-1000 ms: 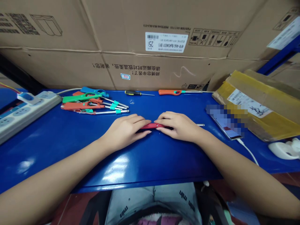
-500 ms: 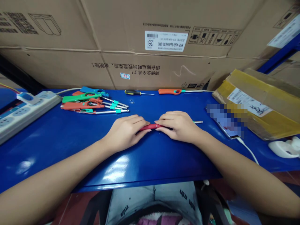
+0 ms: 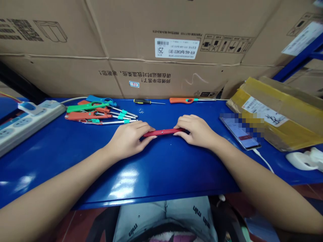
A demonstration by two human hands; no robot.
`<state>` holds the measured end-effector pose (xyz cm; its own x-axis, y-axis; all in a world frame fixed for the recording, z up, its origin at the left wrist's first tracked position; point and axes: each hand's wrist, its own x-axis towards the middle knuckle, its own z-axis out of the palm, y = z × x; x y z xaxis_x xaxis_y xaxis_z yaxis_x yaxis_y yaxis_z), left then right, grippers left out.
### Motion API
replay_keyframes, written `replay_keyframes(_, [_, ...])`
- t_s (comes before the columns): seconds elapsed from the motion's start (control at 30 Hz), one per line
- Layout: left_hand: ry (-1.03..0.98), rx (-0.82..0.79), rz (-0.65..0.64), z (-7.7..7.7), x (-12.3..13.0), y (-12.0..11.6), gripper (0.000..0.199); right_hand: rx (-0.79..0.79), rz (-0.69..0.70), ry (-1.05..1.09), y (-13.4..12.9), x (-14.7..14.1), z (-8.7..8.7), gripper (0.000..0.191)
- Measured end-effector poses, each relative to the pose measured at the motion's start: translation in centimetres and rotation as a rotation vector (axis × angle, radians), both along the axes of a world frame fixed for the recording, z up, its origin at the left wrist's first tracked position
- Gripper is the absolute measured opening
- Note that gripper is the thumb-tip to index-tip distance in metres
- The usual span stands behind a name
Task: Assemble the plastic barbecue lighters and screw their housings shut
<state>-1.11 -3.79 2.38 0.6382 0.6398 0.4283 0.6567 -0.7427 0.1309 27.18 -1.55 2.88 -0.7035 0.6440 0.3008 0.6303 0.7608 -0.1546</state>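
Between my two hands lies a long red lighter [image 3: 165,131], held level just over the blue tabletop. My left hand [image 3: 131,138] pinches its left end between thumb and fingers. The right end sits in a pinch of my right hand [image 3: 196,131], whose fingers hide that part. A small metal spot shows near the middle of the red body. Left of my left hand is a pile of several long lighters [image 3: 91,112] in orange, green and blue, with metal stems and teal parts.
A screwdriver [image 3: 142,101], tiny screws [image 3: 141,111] and an orange lighter [image 3: 183,100] lie along the back, before a large carton [image 3: 141,30]. At left is a power strip [image 3: 32,121]. On the right are a phone [image 3: 239,132], a taped box [image 3: 277,117] and a white charger [image 3: 300,160].
My hands have moved apart, so more of the red lighter's body shows between them. The metal stem that stuck out beyond my right hand is no longer visible.
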Motion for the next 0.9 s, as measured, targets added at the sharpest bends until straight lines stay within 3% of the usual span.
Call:
replay_keyframes(0.27, [-0.039, -0.004, -0.011, -0.5, -0.1, 0.4, 0.029, -0.087, -0.034, -0.018, 0.4, 0.2, 0.2, 0.015])
replay_keyframes(0.5, [-0.314, -0.115, -0.012, -1.2, -0.3, 1.4, 0.03, -0.097, -0.06, 0.029, 1.1, 1.1, -0.3, 0.016])
replay_keyframes(0.73, [-0.394, -0.177, -0.047, -1.1, -0.4, 1.5, 0.027, -0.059, -0.078, 0.068, 1.2, 1.5, -0.2, 0.013])
replay_keyframes(0.83, [-0.472, -0.254, 0.04, -0.7, -0.1, 1.2, 0.028, -0.067, -0.061, 0.085, 1.2, 1.4, -0.4, 0.02])
replay_keyframes(0.9, [-0.569, -0.43, 0.149, -0.5, 0.2, 1.1, 0.034, -0.047, -0.052, 0.085, 1.0, 1.2, -0.4, 0.034])
